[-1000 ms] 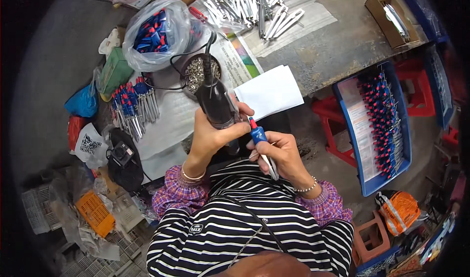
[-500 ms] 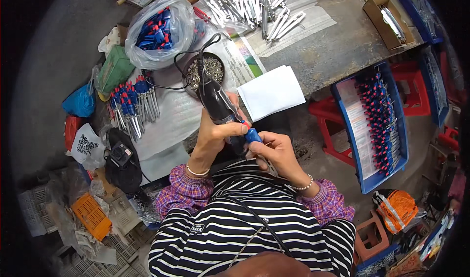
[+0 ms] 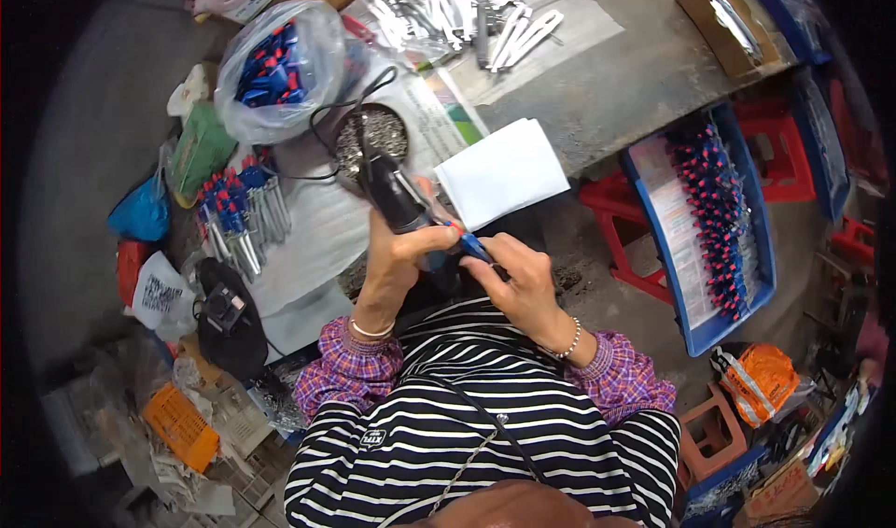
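The left hand [image 3: 401,255] grips a black corded tool [image 3: 388,192] just off the tabletop's [image 3: 597,84] near edge; the right hand [image 3: 521,281] pinches a blue-and-red handle [image 3: 474,247] at its side, contact unclear. Close beyond the tool, a bowl [image 3: 408,143] and the looping cable [image 3: 315,122] crowd in. White paper [image 3: 504,175] lies along the near edge, a stuffed clear bag [image 3: 329,61] by the left edge, a cardboard box [image 3: 695,22] near the right corner.

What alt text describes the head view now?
A person's left hand grips a black corded tool while the right hand holds a blue-and-red piece close to it. Beyond them on the worktable are small metal parts, a plastic bag of similar pieces and white paper; a blue tray holding more lies to the right.
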Demonstrator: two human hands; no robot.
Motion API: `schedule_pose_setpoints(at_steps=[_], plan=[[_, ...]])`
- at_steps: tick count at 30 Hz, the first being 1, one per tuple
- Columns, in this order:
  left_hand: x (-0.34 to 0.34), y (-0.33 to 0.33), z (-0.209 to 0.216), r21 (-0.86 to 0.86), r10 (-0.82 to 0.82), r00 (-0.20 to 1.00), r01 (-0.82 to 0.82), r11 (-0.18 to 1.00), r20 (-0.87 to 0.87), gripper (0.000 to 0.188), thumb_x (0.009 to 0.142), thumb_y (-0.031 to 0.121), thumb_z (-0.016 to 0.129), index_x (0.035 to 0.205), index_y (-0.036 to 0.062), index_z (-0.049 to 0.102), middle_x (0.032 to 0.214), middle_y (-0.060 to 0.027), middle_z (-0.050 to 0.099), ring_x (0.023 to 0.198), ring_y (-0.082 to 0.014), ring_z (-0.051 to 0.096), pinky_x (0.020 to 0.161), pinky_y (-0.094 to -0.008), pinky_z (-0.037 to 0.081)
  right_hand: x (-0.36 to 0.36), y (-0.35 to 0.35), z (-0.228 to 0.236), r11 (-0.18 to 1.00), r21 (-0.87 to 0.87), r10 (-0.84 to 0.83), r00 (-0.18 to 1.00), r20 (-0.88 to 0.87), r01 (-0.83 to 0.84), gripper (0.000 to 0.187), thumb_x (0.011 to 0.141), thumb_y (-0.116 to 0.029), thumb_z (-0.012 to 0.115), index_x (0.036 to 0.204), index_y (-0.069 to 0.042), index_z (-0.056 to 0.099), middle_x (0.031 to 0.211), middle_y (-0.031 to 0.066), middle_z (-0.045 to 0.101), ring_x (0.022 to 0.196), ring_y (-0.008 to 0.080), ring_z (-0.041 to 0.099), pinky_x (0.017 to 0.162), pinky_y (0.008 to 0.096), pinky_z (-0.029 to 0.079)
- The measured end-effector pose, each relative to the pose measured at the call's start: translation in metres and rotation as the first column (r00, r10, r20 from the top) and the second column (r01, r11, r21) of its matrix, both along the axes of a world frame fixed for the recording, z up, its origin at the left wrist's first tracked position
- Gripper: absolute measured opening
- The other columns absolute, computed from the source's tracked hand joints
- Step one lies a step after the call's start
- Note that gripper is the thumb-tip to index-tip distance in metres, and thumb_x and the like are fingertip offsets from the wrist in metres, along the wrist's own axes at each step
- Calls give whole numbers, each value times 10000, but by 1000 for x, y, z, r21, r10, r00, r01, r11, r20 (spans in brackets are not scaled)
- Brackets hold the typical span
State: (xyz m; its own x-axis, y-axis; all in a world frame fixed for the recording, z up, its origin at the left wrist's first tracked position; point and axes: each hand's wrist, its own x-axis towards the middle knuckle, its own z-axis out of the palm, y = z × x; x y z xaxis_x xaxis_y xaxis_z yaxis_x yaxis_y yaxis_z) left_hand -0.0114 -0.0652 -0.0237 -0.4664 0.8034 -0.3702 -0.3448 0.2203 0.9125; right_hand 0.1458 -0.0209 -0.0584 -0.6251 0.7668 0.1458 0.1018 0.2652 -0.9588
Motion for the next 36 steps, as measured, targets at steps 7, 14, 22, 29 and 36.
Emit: schedule_pose_setpoints(at_steps=[7,14,22,29,36], plan=[[17,3,14,-30,14,997,-16,999,-75,406,648,40,623,1025,52,473,800,-59,556,731,-139,538,706,-268,443,10,8,-4,886,-440,72,981,-180,-146,197,801,-143,697,904,21,667,673,49,605,503,90,575,437,220,423],[25,7,19,32,-94,988,98,995,-123,381,675,17,585,1020,37,423,815,-107,583,700,-153,529,699,-271,428,64,46,-2,950,-308,-21,973,-229,-52,209,816,-106,673,1004,-18,649,912,24,554,748,83,569,580,208,483],[5,-8,15,15,-167,958,175,984,-235,352,730,24,541,1059,17,417,874,-112,549,742,-156,517,721,-285,421,253,130,5,857,-93,-496,860,122,507,334,834,-7,550,1165,-40,520,913,42,604,739,103,606,647,241,502],[-8,-15,5,161,-156,981,173,972,-114,315,811,71,585,1071,45,409,883,-107,546,748,-155,510,708,-292,419,345,162,-26,757,334,-653,631,419,561,288,831,-79,617,1110,-18,582,881,-11,545,702,55,512,607,215,407],[-12,-19,3,223,-118,993,113,968,9,360,805,126,677,1028,58,403,814,-102,545,706,-164,508,682,-299,437,346,172,-38,751,559,-609,696,381,351,318,773,44,519,1086,-3,545,1004,144,585,921,281,588,828,309,443]])
